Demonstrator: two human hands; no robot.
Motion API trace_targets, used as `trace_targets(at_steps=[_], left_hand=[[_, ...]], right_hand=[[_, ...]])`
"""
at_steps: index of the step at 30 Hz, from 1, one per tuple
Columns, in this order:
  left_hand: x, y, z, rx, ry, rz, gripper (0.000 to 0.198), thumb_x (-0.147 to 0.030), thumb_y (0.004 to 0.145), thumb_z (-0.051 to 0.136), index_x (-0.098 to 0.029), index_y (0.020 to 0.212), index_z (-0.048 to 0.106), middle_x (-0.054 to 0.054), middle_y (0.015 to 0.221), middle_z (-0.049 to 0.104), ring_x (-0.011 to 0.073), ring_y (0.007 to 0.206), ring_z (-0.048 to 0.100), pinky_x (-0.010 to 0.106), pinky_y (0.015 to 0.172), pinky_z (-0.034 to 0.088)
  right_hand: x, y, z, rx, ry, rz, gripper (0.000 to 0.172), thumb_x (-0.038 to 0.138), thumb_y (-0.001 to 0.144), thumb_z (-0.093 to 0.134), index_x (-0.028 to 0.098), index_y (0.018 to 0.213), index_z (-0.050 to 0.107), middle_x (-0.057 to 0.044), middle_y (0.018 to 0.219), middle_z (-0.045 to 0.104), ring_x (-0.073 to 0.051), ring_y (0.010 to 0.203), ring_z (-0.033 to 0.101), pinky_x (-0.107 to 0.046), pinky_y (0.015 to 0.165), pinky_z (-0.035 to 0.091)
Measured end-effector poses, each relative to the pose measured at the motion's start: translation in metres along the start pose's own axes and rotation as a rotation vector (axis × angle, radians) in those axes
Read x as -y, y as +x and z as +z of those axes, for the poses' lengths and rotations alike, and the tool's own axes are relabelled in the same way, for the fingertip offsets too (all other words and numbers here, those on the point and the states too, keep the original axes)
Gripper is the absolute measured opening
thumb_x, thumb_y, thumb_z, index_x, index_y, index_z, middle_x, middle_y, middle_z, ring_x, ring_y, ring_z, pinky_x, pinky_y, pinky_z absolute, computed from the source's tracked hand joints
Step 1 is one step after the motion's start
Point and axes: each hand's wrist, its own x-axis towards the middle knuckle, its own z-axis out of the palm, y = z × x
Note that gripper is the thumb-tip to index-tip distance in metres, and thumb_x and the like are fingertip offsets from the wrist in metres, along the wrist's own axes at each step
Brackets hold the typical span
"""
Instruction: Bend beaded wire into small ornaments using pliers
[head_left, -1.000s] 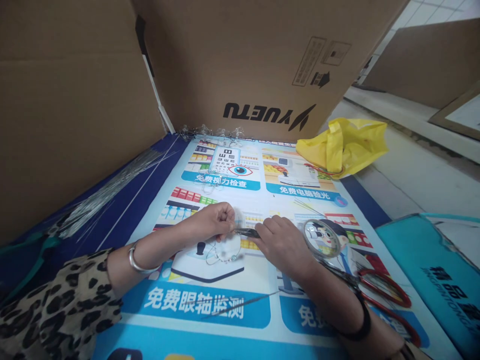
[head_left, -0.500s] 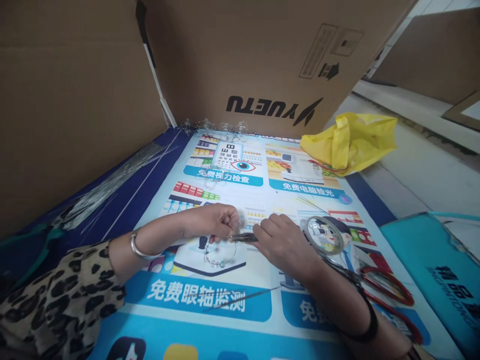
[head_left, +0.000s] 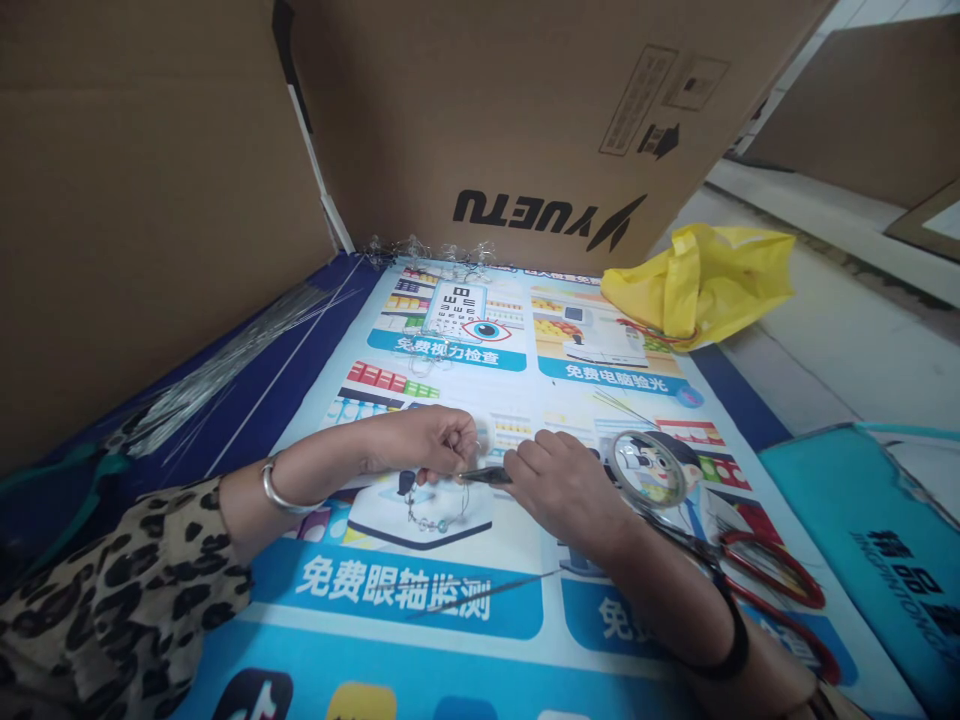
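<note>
My left hand [head_left: 442,442] pinches a thin wire bracelet with clear beads [head_left: 429,525], which hangs in a loop below the fingers. My right hand [head_left: 559,485] is closed around a pair of pliers [head_left: 486,476]; their narrow jaws point left and meet the wire at my left fingertips. Whether the jaws are fully closed is too small to tell. A few loose thin wires [head_left: 495,592] lie on the printed sheet [head_left: 420,645] just below the hands. Right of my right hand sits a round clear roll [head_left: 646,470], perhaps of tape or wire.
Red-handled scissors [head_left: 772,568] lie beyond my right forearm. A yellow bag [head_left: 701,285] and a teal pouch [head_left: 847,560] are at the right. A bundle of wires [head_left: 217,375] lies at left. Cardboard walls [head_left: 480,120] stand behind, with beaded wire pieces [head_left: 431,252] at their foot.
Both hands stay almost in place. The pliers and the hanging beaded loop have shifted very slightly.
</note>
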Motion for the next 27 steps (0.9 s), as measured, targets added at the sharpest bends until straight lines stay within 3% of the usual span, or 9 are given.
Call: trace_targets(at_steps=[5, 10, 23, 27], left_hand=[[-0.001, -0.001, 0.001, -0.023, -0.066, 0.024, 0.012, -0.014, 0.07, 0.058, -0.016, 0.077, 0.049, -0.004, 0.058, 0.054, 0.0049, 0.042, 0.044, 0.017, 0.04, 0.036], [0.003, 0.001, 0.0, -0.068, -0.135, 0.057, 0.017, -0.021, 0.072, 0.061, -0.016, 0.08, 0.047, -0.006, 0.051, 0.051, 0.0051, 0.04, 0.042, 0.017, 0.04, 0.034], [0.004, 0.003, 0.001, -0.072, -0.071, 0.07, 0.01, -0.012, 0.071, 0.055, -0.016, 0.076, 0.047, -0.004, 0.059, 0.055, 0.0048, 0.041, 0.044, 0.017, 0.04, 0.035], [0.004, 0.003, 0.002, -0.086, -0.096, 0.069, 0.011, -0.014, 0.073, 0.056, -0.017, 0.078, 0.046, -0.005, 0.055, 0.053, 0.0051, 0.041, 0.043, 0.017, 0.04, 0.035]], right_hand=[[-0.001, 0.0, 0.003, -0.016, 0.063, 0.07, 0.02, 0.035, 0.084, 0.052, 0.018, 0.073, 0.053, -0.003, 0.071, 0.055, -0.017, 0.069, 0.043, -0.03, 0.061, 0.024], [-0.001, 0.0, 0.005, -0.028, 0.114, 0.148, 0.02, 0.036, 0.084, 0.052, 0.018, 0.075, 0.055, -0.002, 0.071, 0.056, -0.016, 0.069, 0.046, -0.028, 0.061, 0.026], [-0.001, 0.001, -0.005, 0.016, 0.005, 0.068, 0.014, 0.03, 0.082, 0.055, 0.018, 0.075, 0.053, -0.004, 0.072, 0.055, -0.018, 0.07, 0.043, -0.031, 0.062, 0.025], [-0.001, 0.0, -0.002, 0.005, 0.051, 0.111, 0.017, 0.032, 0.084, 0.052, 0.018, 0.074, 0.054, -0.003, 0.07, 0.055, -0.018, 0.069, 0.044, -0.029, 0.061, 0.026]])
